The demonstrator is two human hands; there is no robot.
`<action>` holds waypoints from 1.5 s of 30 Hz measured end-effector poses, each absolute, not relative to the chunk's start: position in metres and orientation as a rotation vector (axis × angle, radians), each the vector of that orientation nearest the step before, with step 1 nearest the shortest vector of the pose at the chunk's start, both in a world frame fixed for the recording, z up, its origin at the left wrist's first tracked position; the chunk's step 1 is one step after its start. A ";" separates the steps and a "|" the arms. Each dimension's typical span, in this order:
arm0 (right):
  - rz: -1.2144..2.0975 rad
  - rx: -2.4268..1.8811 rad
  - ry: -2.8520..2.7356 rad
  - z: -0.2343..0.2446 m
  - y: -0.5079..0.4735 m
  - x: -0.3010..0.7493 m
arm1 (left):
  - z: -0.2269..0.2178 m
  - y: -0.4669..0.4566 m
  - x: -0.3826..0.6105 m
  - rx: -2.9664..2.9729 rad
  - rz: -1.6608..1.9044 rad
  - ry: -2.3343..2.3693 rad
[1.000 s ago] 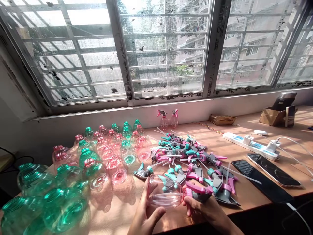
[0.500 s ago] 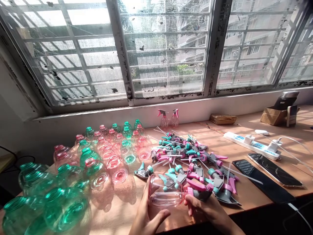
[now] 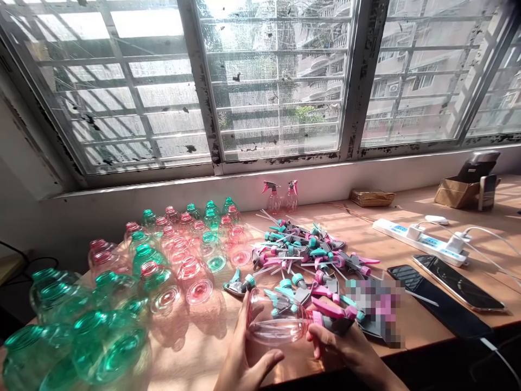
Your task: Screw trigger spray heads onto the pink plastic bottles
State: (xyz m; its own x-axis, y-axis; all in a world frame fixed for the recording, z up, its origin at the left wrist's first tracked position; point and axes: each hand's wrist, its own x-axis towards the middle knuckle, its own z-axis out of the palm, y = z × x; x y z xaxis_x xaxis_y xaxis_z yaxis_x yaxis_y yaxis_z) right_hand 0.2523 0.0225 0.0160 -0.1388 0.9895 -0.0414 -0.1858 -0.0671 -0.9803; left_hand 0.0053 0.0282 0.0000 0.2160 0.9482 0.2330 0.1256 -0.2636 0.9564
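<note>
A clear pink plastic bottle [image 3: 277, 320] lies on its side in front of me, held just above the wooden table [image 3: 411, 320]. My left hand [image 3: 240, 358] is wrapped round its base. My right hand [image 3: 345, 350] grips the pink and grey trigger sprayer head [image 3: 331, 317] fitted at its neck. Just behind lies a heap of loose pink and teal sprayer heads [image 3: 309, 260] with thin dip tubes.
Several empty pink and green bottles [image 3: 142, 282] crowd the left of the table. Two finished pink spray bottles [image 3: 280, 196] stand by the window sill. A power strip [image 3: 423, 241], two phones [image 3: 443, 293] and a cardboard box [image 3: 456, 193] lie to the right.
The bottle and both hands have risen slightly and shifted a little; the grip is the same. My view has tipped a little.
</note>
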 end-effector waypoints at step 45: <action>1.427 -1.009 -1.149 0.020 0.021 0.254 | -0.003 0.026 0.007 1.614 1.218 1.109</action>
State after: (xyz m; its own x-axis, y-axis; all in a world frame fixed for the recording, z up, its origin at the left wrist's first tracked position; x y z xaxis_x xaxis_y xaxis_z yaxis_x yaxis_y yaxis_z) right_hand 0.2540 0.0208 0.0200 -0.1489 0.9887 -0.0168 -0.1948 -0.0460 -0.9798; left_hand 0.0071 0.0262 -0.0027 0.1474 0.9539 0.2613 0.1706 -0.2847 0.9433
